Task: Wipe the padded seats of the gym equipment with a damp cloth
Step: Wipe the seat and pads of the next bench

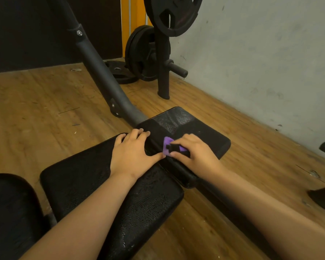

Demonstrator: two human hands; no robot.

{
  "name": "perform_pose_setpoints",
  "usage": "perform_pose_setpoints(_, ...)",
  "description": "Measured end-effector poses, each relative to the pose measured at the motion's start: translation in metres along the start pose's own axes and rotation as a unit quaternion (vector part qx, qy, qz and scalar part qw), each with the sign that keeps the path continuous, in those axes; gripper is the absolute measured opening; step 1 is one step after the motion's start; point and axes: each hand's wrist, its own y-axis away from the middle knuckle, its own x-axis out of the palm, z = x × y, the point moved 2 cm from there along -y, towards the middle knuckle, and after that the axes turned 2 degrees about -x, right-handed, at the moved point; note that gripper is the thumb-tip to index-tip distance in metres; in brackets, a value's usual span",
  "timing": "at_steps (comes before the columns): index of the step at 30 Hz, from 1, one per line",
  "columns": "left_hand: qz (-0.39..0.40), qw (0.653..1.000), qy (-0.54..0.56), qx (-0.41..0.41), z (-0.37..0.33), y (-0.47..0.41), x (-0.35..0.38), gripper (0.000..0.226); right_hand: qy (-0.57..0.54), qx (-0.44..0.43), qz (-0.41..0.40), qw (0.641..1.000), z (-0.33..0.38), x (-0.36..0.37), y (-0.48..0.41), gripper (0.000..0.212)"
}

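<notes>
The right hand [193, 152] grips a bunched purple cloth [167, 145] on the near edge of the small seat pad [195, 124], fingers curled over it, probably to press the damp cloth firmly into the padding. The left hand [133, 156] lies flat with fingers spread on the long pad [94, 175] just this side of the small seat pad, apparently steadying the bench. The hands sit close together. Weight plates [144, 53] stand well beyond the small seat pad.

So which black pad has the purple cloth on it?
The farthest pad: the right hand holds the purple cloth on it. The middle pad and nearest pad have none.
</notes>
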Motion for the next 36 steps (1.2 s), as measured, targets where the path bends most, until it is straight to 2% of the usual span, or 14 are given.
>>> perform_pose_setpoints(3, 0.002, 1.0, -0.004, -0.003, -0.001, -0.001, -0.001, 0.083, 0.006, 0.003, 0.009, 1.0, -0.023, -0.009, 0.0, 0.032)
perform_pose_setpoints(7, 0.002, 1.0, -0.004, -0.006, -0.001, 0.001, -0.001, 0.082, 0.069, 0.131, -0.039, 0.988, -0.081, -0.026, -0.024, 0.032)
perform_pose_setpoints(9, 0.005, 1.0, -0.001, -0.007, -0.001, 0.0, -0.002, 0.082, 0.101, 0.185, -0.041, 0.977, -0.101, -0.028, -0.038, 0.033)
perform_pose_setpoints(12, 0.006, 1.0, 0.003, -0.006, -0.001, -0.001, -0.002, 0.083, 0.089, 0.237, -0.032, 0.967, -0.103, -0.025, -0.058, 0.033)
perform_pose_setpoints(15, 0.008, 1.0, 0.007, -0.01, -0.002, -0.001, -0.003, 0.083, 0.027, 0.204, -0.027, 0.978, -0.077, -0.012, -0.07, 0.033)
perform_pose_setpoints(20, 0.0, 1.0, -0.001, -0.019, -0.002, -0.002, -0.003, 0.093, -0.03, 0.052, -0.004, 0.998, -0.008, 0.022, -0.072, 0.027)
perform_pose_setpoints(25, 0.005, 0.999, -0.039, -0.036, -0.001, -0.003, -0.002, 0.102, -0.026, 0.023, 0.024, 0.999, -0.019, 0.014, -0.064, 0.031)
perform_pose_setpoints(30, 0.012, 0.998, -0.043, -0.031, 0.001, -0.004, 0.002, 0.103, 0.047, 0.194, -0.013, 0.98, -0.084, -0.017, -0.074, 0.036)
perform_pose_setpoints(32, 0.014, 0.998, -0.047, -0.03, 0.001, -0.004, 0.002, 0.103, 0.022, 0.259, -0.019, 0.965, -0.095, -0.02, -0.087, 0.036)
perform_pose_setpoints(36, 0.01, 0.998, -0.047, -0.03, 0.001, -0.004, 0.002, 0.102, -0.013, 0.272, -0.036, 0.962, -0.082, -0.006, -0.114, 0.035)
